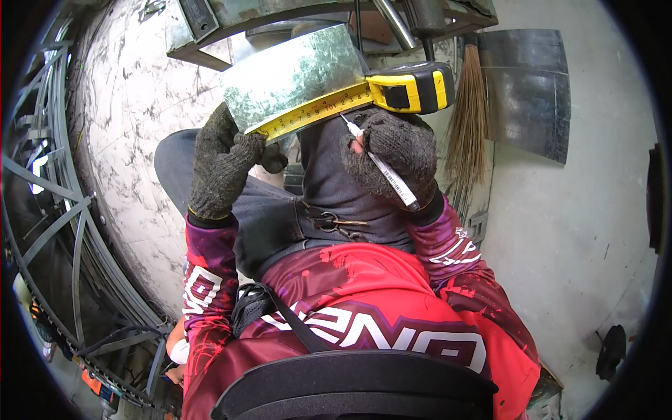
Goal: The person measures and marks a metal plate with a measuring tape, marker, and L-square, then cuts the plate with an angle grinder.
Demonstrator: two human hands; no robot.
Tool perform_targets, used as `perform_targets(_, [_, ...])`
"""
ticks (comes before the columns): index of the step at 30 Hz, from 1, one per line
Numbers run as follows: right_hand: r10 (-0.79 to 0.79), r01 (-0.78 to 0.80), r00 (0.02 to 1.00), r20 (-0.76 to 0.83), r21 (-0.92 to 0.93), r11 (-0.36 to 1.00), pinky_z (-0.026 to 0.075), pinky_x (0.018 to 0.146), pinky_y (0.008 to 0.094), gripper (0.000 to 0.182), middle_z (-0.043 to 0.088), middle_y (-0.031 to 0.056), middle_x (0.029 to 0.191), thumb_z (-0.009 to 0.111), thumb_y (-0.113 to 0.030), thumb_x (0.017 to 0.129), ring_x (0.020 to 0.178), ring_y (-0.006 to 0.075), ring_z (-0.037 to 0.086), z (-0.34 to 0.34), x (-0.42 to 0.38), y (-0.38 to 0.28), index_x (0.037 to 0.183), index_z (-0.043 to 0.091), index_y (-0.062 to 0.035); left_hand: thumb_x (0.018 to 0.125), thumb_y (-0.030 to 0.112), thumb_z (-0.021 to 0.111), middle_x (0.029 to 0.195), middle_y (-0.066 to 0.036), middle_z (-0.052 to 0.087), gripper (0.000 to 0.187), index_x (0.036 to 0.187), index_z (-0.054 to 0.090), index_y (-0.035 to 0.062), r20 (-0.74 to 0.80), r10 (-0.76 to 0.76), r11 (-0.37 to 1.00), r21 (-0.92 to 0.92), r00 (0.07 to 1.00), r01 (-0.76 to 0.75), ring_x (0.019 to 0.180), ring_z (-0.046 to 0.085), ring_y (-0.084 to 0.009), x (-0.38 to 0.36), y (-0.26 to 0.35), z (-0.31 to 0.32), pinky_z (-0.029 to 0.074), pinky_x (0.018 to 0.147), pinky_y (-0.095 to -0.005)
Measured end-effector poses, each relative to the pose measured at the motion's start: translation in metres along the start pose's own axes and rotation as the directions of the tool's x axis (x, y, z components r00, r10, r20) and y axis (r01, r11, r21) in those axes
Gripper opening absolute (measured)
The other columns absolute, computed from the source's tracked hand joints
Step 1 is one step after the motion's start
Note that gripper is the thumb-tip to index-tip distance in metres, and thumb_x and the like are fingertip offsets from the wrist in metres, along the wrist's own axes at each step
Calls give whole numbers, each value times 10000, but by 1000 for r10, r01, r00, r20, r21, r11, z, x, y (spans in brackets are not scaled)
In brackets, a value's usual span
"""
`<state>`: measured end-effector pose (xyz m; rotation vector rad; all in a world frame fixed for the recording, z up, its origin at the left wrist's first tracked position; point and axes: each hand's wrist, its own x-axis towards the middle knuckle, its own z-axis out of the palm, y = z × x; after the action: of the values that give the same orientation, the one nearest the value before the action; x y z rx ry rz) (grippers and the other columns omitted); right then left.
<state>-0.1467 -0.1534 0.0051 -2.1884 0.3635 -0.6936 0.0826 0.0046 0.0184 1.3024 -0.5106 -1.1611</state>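
My left hand (pixel 220 164), in a dark knit glove, grips the lower left corner of a galvanized sheet-metal piece (pixel 294 73) and pins the end of a yellow tape blade (pixel 311 112) along its bottom edge. The yellow tape measure case (pixel 413 87) hangs at the sheet's right corner. My right hand (pixel 395 150), also gloved, holds a white marker pen (pixel 381 168) with its tip just under the tape near the sheet's right end. The sheet rests over my lap, above my dark trousers.
A straw broom (pixel 467 119) leans against the wall at right beside another curved metal sheet (pixel 528 91). A metal workbench frame (pixel 210 35) stands ahead. Bent steel strips (pixel 63 210) lie at left on the marbled floor (pixel 133 140).
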Motion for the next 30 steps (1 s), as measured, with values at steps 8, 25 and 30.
perform_targets(8, [242,-172,959,-146,376,911,537,672,271,158,650,87,881,707,51,865,757,151,640,-17,-1,-19,1007,656,2,956,147,674,1083,-192,704,512,1381,469,-55,-28,2,998,67,1000,0,744,743,-254,-1,7,5,633,665,-345])
perform_targets(25, [-139,-52,915,-378,-453,890,516,903,405,569,596,172,1138,864,-149,800,1036,297,616,-23,42,-1,1256,543,-35,932,98,613,1142,-166,685,492,1380,474,-51,7,-65,997,43,998,65,813,726,-207,-1,16,5,624,691,-338])
perform_targets(30, [-161,-55,903,-397,-481,875,486,931,444,525,577,181,1145,830,-179,798,1057,349,591,-30,66,-5,1221,552,-40,877,-65,588,1311,-189,590,862,1596,156,129,-69,158,985,-55,985,-162,1065,693,-259,-3,27,23,634,783,-360])
